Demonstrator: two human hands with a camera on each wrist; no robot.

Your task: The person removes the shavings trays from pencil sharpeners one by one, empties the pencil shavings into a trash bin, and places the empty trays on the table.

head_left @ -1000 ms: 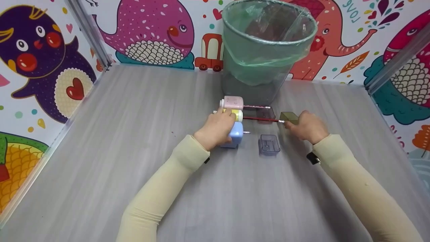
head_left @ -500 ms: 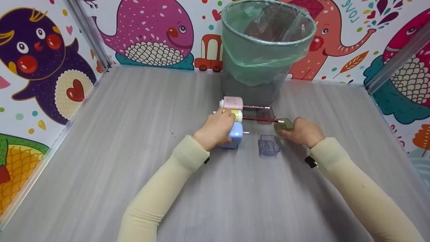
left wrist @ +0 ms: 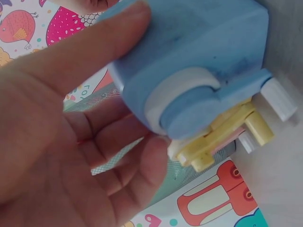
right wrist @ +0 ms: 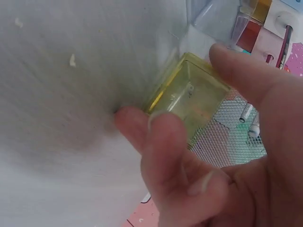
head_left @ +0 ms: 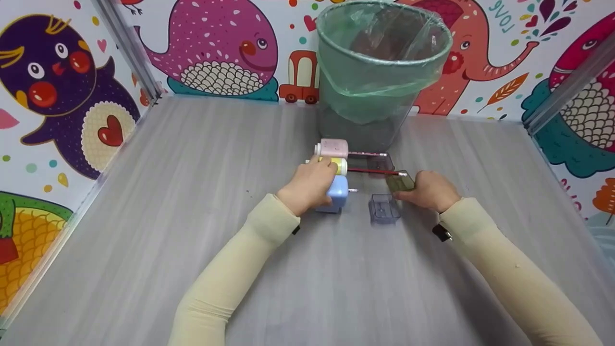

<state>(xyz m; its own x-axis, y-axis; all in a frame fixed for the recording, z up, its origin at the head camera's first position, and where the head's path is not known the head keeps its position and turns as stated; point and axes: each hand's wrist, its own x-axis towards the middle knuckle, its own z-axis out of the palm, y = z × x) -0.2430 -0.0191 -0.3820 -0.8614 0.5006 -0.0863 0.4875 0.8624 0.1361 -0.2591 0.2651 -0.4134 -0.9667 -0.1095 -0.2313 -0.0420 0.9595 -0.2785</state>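
My left hand [head_left: 310, 185] reaches over the blue crank pencil sharpener [head_left: 338, 187], thumb on its body, fingers around toward the yellow sharpener [head_left: 341, 166]. In the left wrist view the blue crank handle [left wrist: 194, 111] shows beside the palm. A pink sharpener [head_left: 334, 148] lies behind these two. Pencils stick out to the right, including a dark red pencil [head_left: 372, 171] from the yellow one. My right hand [head_left: 430, 190] pinches a clear yellow shavings drawer [right wrist: 194, 90] between thumb and fingers, low over the table, right of that pencil's end.
A clear purplish drawer [head_left: 384, 209] sits in front of the yellow one, and a reddish drawer [head_left: 379, 163] lies behind it under the pencils. A tall wastebasket with a green liner [head_left: 355, 91] stands at the back. Printed wall panels [head_left: 221, 43] enclose the table.
My right hand has moved left and slightly nearer to me, turning the yellow drawer and bringing it between the two other drawers. My left hand has stayed in place on the sharpeners.
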